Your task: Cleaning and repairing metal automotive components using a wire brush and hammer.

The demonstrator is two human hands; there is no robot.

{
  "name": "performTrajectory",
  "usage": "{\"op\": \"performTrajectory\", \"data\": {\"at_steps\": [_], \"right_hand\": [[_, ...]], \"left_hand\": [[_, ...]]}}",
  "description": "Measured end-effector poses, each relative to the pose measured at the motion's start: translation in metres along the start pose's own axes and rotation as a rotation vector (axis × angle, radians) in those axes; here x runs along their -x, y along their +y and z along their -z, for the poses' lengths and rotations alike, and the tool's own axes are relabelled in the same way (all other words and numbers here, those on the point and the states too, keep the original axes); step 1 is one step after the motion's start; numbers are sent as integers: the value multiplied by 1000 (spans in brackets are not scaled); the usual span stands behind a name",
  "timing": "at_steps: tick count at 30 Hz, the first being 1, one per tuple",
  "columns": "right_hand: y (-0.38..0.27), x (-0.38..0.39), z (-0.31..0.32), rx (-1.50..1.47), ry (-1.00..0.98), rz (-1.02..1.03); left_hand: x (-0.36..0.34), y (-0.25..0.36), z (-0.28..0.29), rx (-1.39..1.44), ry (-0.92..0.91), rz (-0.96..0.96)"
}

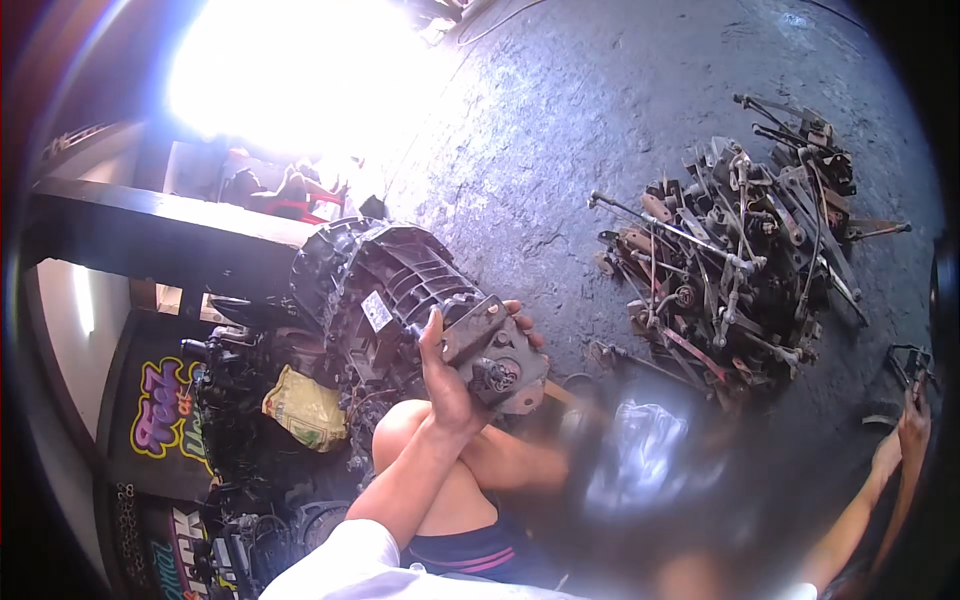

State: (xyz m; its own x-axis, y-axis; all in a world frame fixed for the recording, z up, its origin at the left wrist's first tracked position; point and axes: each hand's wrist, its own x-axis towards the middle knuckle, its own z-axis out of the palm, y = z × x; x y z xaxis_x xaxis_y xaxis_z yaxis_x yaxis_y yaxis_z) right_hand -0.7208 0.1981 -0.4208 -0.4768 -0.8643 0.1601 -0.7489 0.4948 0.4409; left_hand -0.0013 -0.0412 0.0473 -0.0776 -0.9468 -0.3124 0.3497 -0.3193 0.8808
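Observation:
My left hand point(450, 388) is closed round a grimy metal part with a flat plate face and a raised round centre point(518, 378). It supports the part from below: the thumb lies along the left side, and fingertips show past the right edge. Just behind stands a ribbed, gearbox-like metal housing point(415, 268); whether the two touch I cannot tell. My bent knee point(398, 430) is below the part. I cannot make out my right hand; a blurred patch covers the area right of my legs.
A pile of rods, linkages and brackets point(730, 255) spreads over the dark floor point(560, 130) at right. At far right, another person's hands point(908, 425) hold a dark metal piece point(910, 362). Left are a yellow bag point(308, 408), dark machine parts point(240, 400) and a long beam point(160, 235).

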Motion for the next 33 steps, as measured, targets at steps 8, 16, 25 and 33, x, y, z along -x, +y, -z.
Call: {"op": "performTrajectory", "data": {"at_steps": [8,16,25,33], "right_hand": [[-48,93,43,-211,-465,-306],[-155,157,172,-832,-489,-1072],[-314,177,428,-2059,-315,-1112],[-325,220,679,-1862,-358,-275]], "left_hand": [[21,-5,12,20,-48,25],[47,-4,35,145,92,-136],[60,-10,72,288,45,-2],[77,-10,69,305,15,2]]}}
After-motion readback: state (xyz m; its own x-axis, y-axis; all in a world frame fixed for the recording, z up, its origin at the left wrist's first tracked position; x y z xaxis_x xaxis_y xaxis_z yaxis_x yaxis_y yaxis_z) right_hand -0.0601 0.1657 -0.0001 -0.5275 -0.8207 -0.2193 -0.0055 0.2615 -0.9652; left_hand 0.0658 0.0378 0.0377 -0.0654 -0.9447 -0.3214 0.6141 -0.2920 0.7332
